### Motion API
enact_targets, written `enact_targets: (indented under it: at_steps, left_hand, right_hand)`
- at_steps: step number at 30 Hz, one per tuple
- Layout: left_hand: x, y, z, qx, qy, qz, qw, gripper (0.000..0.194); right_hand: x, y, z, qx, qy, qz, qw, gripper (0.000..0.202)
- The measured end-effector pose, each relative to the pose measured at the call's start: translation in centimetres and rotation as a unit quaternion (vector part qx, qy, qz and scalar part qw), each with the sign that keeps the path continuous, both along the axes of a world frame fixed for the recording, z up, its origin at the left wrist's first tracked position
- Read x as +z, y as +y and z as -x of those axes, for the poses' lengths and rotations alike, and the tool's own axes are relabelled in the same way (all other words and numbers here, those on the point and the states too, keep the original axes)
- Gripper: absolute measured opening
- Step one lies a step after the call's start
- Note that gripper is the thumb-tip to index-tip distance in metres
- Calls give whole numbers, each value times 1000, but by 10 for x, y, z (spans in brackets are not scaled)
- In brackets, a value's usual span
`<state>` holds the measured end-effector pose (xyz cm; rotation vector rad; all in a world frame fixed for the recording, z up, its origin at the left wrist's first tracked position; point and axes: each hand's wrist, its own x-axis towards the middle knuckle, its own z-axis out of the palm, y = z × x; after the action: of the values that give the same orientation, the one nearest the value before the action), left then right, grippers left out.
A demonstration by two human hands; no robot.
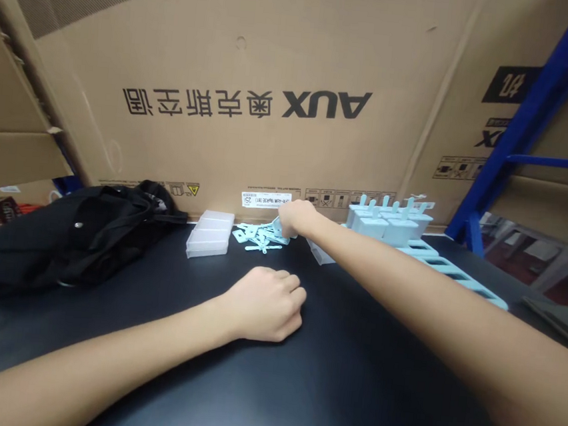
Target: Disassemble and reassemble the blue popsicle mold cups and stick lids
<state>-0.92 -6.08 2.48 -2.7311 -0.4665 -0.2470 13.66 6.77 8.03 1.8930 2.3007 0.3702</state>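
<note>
My left hand (269, 305) rests on the black tabletop as a closed fist, and nothing shows sticking out of it. Farther back, my right hand (295, 217) reaches to a pile of light blue plastic popsicle sticks (260, 235). Its fingers are closed around a light blue popsicle stick (277, 226), mostly hidden by the hand. Left of the pile stands a clear divided plastic box (210, 234). Another clear plastic box (321, 253) is partly hidden behind my right forearm. To the right, light blue popsicle moulds (398, 232) with upright sticks stand in a slotted light blue rack (478, 287).
A black cloth bag (81, 234) lies on the left side of the black table (348, 380). A large cardboard sheet (260, 43) walls off the back. A blue metal post (518, 122) rises at the right, and a dark flat item (557, 320) lies near the right edge.
</note>
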Motion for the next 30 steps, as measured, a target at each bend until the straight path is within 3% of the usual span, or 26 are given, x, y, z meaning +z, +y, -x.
enact_targets:
  at_steps: [7, 11, 14, 19, 23, 26, 30]
  left_hand:
    - [-1, 6, -3, -1, -13, 39, 999, 19]
    - [-3, 6, -1, 8, -19, 50, 999, 18]
    - [-3, 6, -1, 12, -23, 60, 998, 18]
    - [-2, 7, -3, 20, -23, 78, 996, 18]
    - [-2, 8, -5, 30, -20, 94, 995, 17]
    - [-2, 8, -4, 34, -20, 100, 994, 18]
    - [-1, 9, -5, 45, -24, 125, 991, 16]
  right_hand:
    - [-3, 6, 14, -8, -8, 10, 1000, 51]
    - [7, 6, 8, -17, -2, 9, 1000, 51]
    - [25, 1, -19, -32, 3, -3, 999, 60]
    - [44, -17, -96, -40, 5, 20, 999, 75]
    - [38, -22, -128, -5, 15, 43, 999, 62]
    - [32, -12, -126, 37, 48, 22, 998, 52]
    - [26, 6, -114, 131, 66, -3, 989, 55]
